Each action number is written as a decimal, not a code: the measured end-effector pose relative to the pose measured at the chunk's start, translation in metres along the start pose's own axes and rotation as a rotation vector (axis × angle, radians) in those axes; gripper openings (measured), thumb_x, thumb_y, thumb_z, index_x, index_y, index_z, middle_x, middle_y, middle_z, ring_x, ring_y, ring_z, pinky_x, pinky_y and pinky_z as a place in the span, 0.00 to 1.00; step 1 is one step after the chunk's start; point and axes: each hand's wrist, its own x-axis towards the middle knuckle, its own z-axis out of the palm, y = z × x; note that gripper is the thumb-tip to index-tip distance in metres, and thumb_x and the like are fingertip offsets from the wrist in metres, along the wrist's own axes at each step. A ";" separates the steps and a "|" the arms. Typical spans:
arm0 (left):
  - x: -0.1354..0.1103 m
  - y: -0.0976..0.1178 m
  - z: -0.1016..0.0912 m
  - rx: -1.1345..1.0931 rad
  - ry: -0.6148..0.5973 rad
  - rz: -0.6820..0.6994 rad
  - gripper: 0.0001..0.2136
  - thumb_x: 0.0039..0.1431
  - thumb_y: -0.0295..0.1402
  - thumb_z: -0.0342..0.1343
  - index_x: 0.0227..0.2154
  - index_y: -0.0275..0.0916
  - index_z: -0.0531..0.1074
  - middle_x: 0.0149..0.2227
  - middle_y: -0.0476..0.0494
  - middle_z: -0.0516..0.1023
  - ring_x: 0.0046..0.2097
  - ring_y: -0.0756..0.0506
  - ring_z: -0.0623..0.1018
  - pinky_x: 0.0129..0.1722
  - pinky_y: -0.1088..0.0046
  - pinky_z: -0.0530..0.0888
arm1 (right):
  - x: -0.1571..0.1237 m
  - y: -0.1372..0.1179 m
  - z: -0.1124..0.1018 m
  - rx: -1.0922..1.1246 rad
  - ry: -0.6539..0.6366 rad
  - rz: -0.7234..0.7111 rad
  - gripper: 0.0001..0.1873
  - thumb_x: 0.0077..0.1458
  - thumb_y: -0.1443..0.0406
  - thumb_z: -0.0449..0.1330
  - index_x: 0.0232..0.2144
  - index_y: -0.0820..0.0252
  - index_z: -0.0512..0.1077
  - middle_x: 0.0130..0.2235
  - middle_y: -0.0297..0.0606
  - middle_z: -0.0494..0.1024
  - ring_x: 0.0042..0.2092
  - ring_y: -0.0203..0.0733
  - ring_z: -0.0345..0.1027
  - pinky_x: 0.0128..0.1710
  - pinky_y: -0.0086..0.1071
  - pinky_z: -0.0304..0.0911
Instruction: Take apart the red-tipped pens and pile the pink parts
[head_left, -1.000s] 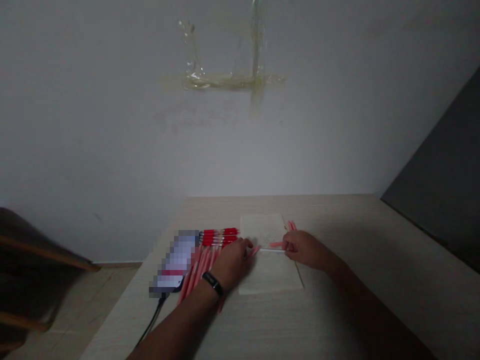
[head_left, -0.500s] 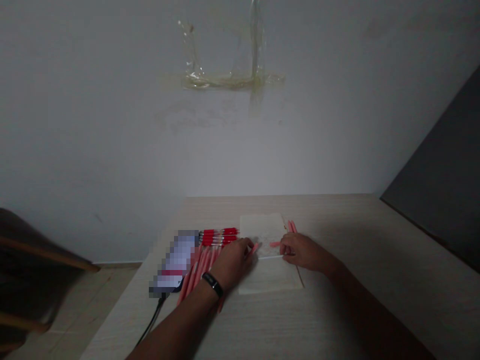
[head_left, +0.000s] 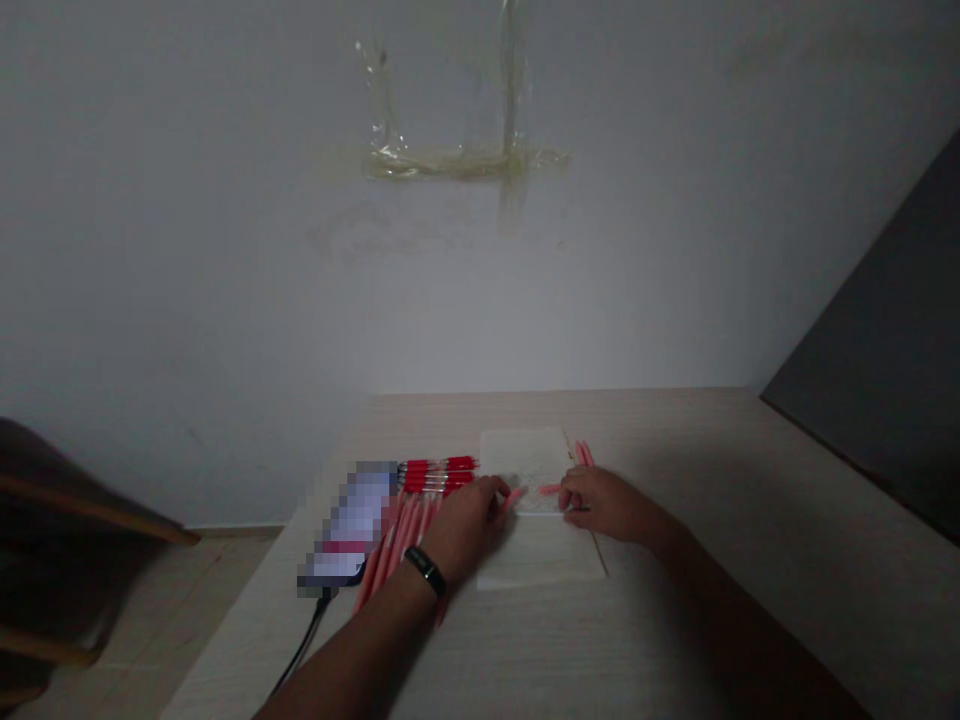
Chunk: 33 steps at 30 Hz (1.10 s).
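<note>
My left hand [head_left: 466,522], with a dark band at its wrist, is closed on a slim pink pen part [head_left: 513,497] whose end points right. Facing it, my right hand [head_left: 609,502] pinches another pink pen piece [head_left: 550,489]; a small gap separates the two ends. A thin white stick [head_left: 536,515], perhaps a refill, runs from below my left hand to my right fingertips. Both hands are over a pale sheet [head_left: 521,450] with small clear bits on it. Several pink pen barrels [head_left: 386,550] lie left of and partly under my left forearm.
Several red pens [head_left: 454,480] lie side by side beyond my left hand. A blurred-out phone [head_left: 367,515] with a black cable [head_left: 304,645] is at the left. Pink sticks [head_left: 583,453] stick out behind my right hand. The pale table [head_left: 637,430] meets a wall.
My hands stay almost in place. The pink part in my left hand has tipped slightly, its end now a little further right.
</note>
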 end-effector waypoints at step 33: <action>0.001 0.008 -0.005 -0.203 0.083 0.072 0.09 0.61 0.30 0.54 0.43 0.39 0.73 0.36 0.45 0.77 0.36 0.47 0.75 0.36 0.72 0.68 | 0.020 -0.018 0.028 0.576 0.289 0.139 0.15 0.54 0.53 0.65 0.33 0.58 0.70 0.27 0.30 0.73 0.31 0.37 0.69 0.55 0.49 0.57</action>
